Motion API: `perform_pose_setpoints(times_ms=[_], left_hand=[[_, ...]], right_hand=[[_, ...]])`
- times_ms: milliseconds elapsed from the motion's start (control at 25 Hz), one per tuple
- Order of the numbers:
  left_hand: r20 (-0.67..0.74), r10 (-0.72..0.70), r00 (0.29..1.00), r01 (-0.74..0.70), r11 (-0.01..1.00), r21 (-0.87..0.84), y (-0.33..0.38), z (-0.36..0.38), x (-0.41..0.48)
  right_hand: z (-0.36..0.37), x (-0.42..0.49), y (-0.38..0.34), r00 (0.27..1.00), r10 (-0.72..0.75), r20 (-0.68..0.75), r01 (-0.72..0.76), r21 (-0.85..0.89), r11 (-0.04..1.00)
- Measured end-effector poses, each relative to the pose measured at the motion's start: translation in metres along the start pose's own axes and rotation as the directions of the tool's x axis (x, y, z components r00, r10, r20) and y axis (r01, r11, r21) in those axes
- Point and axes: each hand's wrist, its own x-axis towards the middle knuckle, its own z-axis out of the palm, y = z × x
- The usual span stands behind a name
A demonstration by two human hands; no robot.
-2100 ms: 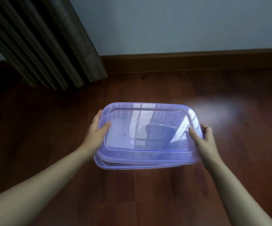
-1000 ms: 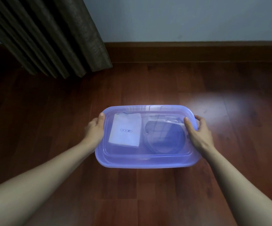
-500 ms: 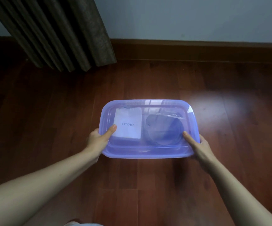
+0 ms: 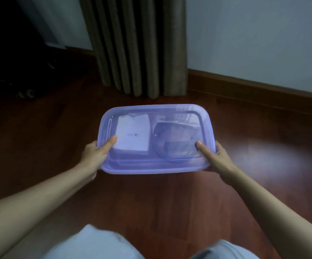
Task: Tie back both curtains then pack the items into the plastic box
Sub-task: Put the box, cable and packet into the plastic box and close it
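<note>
A translucent purple plastic box (image 4: 157, 165) with its lid on hangs above the wooden floor, held at both near corners. My left hand (image 4: 95, 156) grips the left corner, thumb lying on the lid. My right hand (image 4: 215, 157) grips the right corner the same way. Through the lid I see a white packet (image 4: 132, 134) on the left and a round clear item (image 4: 175, 141) on the right. A dark pleated curtain (image 4: 138, 45) hangs straight down to the floor behind the box.
Red-brown wooden floor (image 4: 151, 199) spreads all around, with a pale light patch at the right. A wooden skirting board (image 4: 254, 88) runs along the pale wall. Dark furniture with small wheels (image 4: 25, 93) stands at the far left. My knees in light trousers (image 4: 91, 243) show at the bottom.
The lid went down onto the box and my hands slid from its sides to the near corners. The box now sits higher off the floor, and the view swung so the curtain is centred.
</note>
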Motion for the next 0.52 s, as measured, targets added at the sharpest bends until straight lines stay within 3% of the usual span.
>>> perform_pose_setpoints(times_ms=[280,520], left_hand=[[-0.276,-0.115,0.954,0.085,0.989,-0.118,0.035,-0.178,0.008],[-0.376,-0.261,0.889,0.127,0.93,-0.344,0.02,-0.246,0.042]], right_hand=[[0.163,0.014,-0.122,0.929,0.036,0.368,0.006,-0.112,0.994],[0.261,0.027,-0.159,0.907,0.223,0.357,-0.203,-0.092,0.975]])
